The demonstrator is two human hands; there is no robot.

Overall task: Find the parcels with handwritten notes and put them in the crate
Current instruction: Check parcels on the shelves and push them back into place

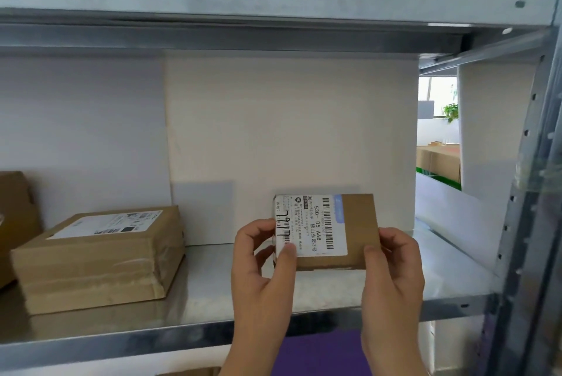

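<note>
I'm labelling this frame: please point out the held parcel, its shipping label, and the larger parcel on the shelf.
held parcel (360,217), head view: bare cardboard right of label.
shipping label (313,225), head view: printed centre.
larger parcel (91,272), head view: taped front face.

matt brown cardboard parcel, white paper label, dull grey metal shelf

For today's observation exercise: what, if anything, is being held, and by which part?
A small cardboard parcel: the left hand pinches its labelled left end, the right hand its bare right end.
</note>
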